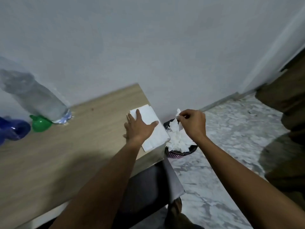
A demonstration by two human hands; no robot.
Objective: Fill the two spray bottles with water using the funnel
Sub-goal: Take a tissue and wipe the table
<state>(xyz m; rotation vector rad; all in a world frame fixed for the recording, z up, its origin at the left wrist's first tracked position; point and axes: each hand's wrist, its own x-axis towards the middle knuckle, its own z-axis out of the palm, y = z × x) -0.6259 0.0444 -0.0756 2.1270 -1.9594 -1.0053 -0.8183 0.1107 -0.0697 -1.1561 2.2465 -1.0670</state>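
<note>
A green funnel (41,123) lies on the wooden table (57,154) at the far left, beside a large clear water bottle (33,98) that stands blurred against the wall. A blue object (14,129), blurred, sits at the left edge. My left hand (138,128) rests flat with spread fingers on a stack of white tissues (153,124) at the table's right corner. My right hand (193,124) pinches a piece of white tissue (179,123) above a bin on the floor.
A dark bin (181,152) full of crumpled white tissue stands on the marbled floor (222,146) just right of the table corner. A grey wall runs behind. A brown piece of furniture (290,113) fills the right edge.
</note>
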